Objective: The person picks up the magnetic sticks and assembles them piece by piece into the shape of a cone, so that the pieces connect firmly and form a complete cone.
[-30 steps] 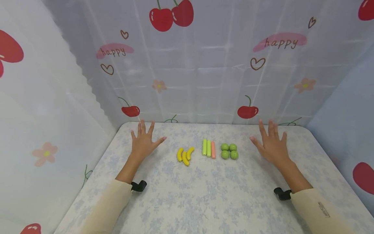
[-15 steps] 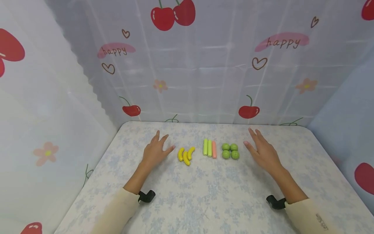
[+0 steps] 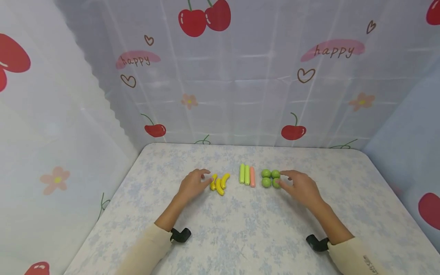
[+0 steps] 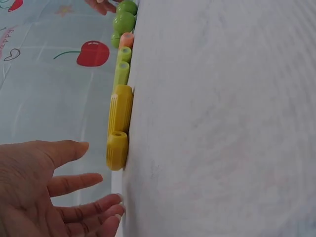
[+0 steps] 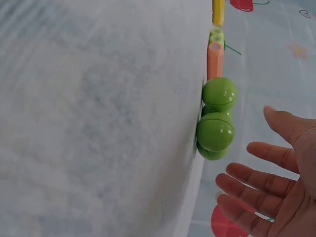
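My left hand (image 3: 192, 186) hovers at the left of three small yellow toy bananas (image 3: 219, 188), its thumb overlapping the leftmost one in the head view. In the left wrist view a gap shows between the relaxed fingers (image 4: 75, 183) and the nearest banana (image 4: 117, 152). On the other side, my right hand (image 3: 304, 190) hangs beside several glossy green balls (image 3: 266, 182), partly covering the near right one. Its fingers (image 5: 254, 195) are spread loosely and apart from the balls (image 5: 215, 132) in the right wrist view. Neither hand holds anything.
Two light green sticks (image 3: 247, 175) and one pink stick (image 3: 252, 177) lie side by side between the bananas and the balls. All rest on a pale, blue-patterned table (image 3: 233, 233). Curtains (image 3: 240, 95) printed with cherries hang behind and at the sides.
Both hands have come inward and towards me from the table's far corners, the left to the bananas, the right to the balls. Their widely spread fingers have relaxed. The toys lie as before.
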Motion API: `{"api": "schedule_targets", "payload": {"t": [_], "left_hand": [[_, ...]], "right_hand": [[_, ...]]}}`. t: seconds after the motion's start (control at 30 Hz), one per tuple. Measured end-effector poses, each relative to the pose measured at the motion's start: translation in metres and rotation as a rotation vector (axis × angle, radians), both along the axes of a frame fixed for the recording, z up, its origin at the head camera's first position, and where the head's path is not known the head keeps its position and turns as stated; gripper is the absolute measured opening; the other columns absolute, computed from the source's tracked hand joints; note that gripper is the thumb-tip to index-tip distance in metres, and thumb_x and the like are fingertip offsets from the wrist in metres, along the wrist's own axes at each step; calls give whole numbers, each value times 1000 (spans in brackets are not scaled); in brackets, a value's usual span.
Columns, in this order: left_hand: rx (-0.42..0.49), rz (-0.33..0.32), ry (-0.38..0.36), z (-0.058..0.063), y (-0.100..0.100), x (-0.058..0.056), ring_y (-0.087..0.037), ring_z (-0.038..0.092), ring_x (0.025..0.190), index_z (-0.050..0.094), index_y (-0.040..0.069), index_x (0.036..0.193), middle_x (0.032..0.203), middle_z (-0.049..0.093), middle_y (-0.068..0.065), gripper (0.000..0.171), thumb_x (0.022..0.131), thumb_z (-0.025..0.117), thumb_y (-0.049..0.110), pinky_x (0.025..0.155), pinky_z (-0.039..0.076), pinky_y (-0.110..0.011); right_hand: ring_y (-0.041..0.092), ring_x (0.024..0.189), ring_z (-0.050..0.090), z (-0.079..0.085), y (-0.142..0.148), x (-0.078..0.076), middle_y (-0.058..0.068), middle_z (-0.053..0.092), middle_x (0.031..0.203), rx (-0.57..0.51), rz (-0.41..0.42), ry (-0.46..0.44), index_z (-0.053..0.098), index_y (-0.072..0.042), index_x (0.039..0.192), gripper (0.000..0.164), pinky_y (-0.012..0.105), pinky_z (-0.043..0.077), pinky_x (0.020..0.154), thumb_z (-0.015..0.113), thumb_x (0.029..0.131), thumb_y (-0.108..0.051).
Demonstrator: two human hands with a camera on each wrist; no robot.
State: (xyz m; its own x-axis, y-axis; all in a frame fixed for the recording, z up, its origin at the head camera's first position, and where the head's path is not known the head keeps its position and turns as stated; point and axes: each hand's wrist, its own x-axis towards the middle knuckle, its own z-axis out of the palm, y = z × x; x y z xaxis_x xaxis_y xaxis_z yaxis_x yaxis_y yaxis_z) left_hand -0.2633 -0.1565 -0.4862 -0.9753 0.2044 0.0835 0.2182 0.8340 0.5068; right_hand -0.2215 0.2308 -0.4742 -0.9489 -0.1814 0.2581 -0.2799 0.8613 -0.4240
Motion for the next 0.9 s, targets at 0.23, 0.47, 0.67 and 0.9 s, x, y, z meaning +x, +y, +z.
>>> {"api": "schedule_targets", "payload": {"t": [0.23,0.47,0.67,0.9], "left_hand": [[34,-22,-11,-3,7,-2,-14,52,61,73,7,122,78,60,0,35,94,76,28,51,44,-28],[18,-10,-32,1,15,-8,-13,51,59,73,3,117,81,68,-3,32,93,77,24,49,43,-26],[-45,22,-78,6,22,-14,-13,48,56,72,1,113,85,70,-7,26,94,75,19,48,40,-25],[-91,45,-88,8,23,-19,-15,56,60,71,1,106,89,70,-9,19,93,75,15,51,47,-26]], "right_hand": [[29,88,70,1,-7,-4,18,72,115,47,15,-36,75,-4,119,37,41,56,62,81,88,-23],[22,80,66,3,-11,-6,13,74,104,87,33,-48,78,-6,112,31,36,53,58,84,85,-19],[20,76,66,2,-12,-7,11,74,101,111,45,-34,79,-7,109,29,35,53,57,86,82,-15],[21,78,65,5,-15,-7,8,73,93,105,36,-87,78,-6,108,29,37,54,60,87,81,-15]]}}
